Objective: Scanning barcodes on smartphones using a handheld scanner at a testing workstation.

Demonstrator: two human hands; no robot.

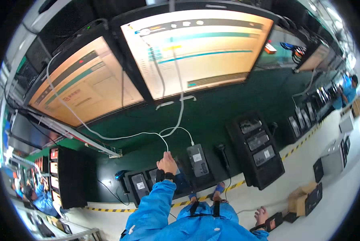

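Observation:
My left hand (168, 164), in a blue sleeve with a black wristband, pinches the end of a white cable (147, 133) above a black tray (210, 181). Several flat dark grey devices with white labels lie in this tray. One device (197, 160), just right of my left hand, has another white cable plugged into its top end. Another labelled device (140, 184) lies to the left. Part of the tray is hidden behind my left hand and forearm. My right hand (262, 215) hangs low at my right side, fingers apart, holding nothing I can see.
Two lit monitors (196, 52) stand over the green bench (212, 116). Handheld scanners (222, 154) sit either side of the tray. A black tray stack (264, 170) stands right, a black rack (71, 176) left. Cardboard boxes (300, 201) lie on the floor. People in blue work at both sides.

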